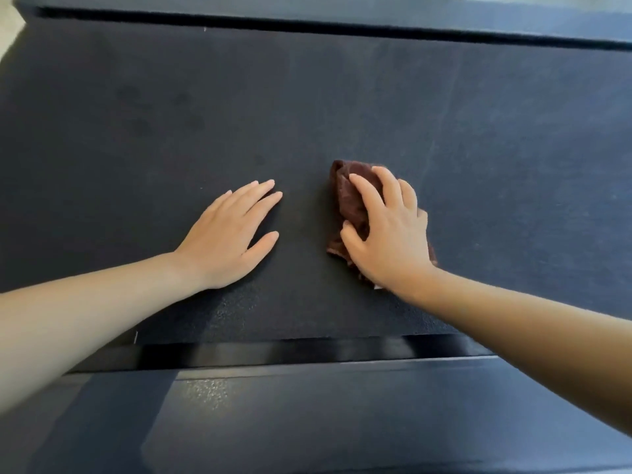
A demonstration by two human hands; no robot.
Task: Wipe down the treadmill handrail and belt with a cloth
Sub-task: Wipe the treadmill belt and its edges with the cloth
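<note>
Now: cloth on the belt, under the right hand

Bunched and brown, the cloth lies on the dark, grainy belt, its long axis running away from the person, far end tipped slightly left. The right hand grips it from above with curled fingers. The left hand rests flat just beside it, fingers straight. Dark side rails cross near and far; pale floor shows top left.

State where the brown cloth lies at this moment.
In the head view the cloth sits right of centre on the belt, under the right hand, with the left hand flat nearby.
</note>
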